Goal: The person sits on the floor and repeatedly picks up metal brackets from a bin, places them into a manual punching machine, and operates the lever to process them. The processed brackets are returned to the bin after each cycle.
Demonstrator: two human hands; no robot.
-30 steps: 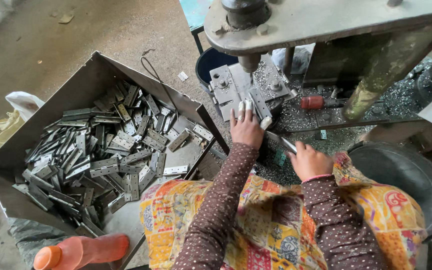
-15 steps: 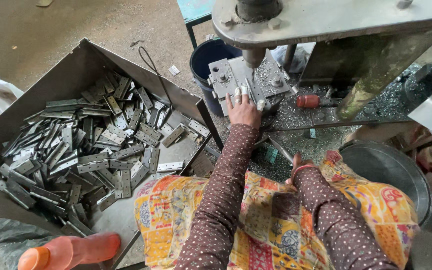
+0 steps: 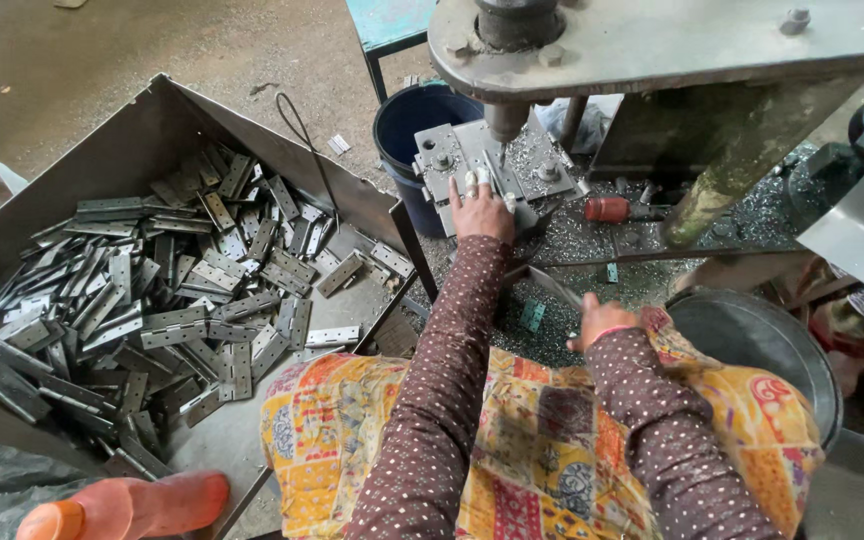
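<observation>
I see a flat metal piece [image 3: 492,185] lying on the grey steel fixture block [image 3: 482,165], directly beneath the spindle tip [image 3: 504,125] of the drill press. The left hand [image 3: 480,208] rests on the block with fingers extended and pressed flat on that piece; white tape wraps 2 fingertips. The right hand [image 3: 600,320] sits lower, near the lap, closed around a thin metal strip [image 3: 552,285] that angles up toward the machine bed.

Metal swarf covers the machine bed [image 3: 652,235], where a red-handled tool [image 3: 607,209] lies just beside the block. A dark blue bucket [image 3: 414,125] stands behind the fixture on a bare concrete floor [image 3: 152,50]. To the left, an open sheet-metal bin [image 3: 152,130] holds a heap of grey hinges [image 3: 172,290]. A round metal basin [image 3: 762,340] stands at the right. Both arms wear brown dotted sleeves over patterned yellow cloth [image 3: 542,450]; the left arm is stretched forward, the right bent.
</observation>
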